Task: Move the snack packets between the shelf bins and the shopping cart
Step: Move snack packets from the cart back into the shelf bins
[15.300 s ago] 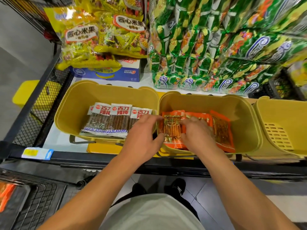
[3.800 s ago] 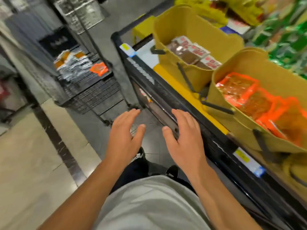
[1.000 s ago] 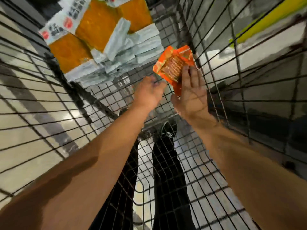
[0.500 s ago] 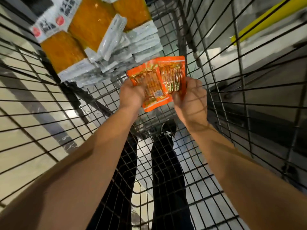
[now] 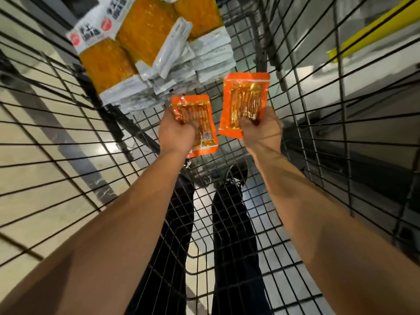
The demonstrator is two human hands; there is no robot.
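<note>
Inside the wire shopping cart [image 5: 318, 71], the left hand [image 5: 176, 133] and right hand [image 5: 261, 130] each grasp an orange snack packet [image 5: 193, 114] [image 5: 246, 98] by its lower end, long axes pointing away, just beside the stacked packets [image 5: 145, 48]

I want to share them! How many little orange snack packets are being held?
2. One orange packet is gripped in the left hand, the other orange packet in the right hand, both over the wire shopping cart. More may hide behind them.
</note>
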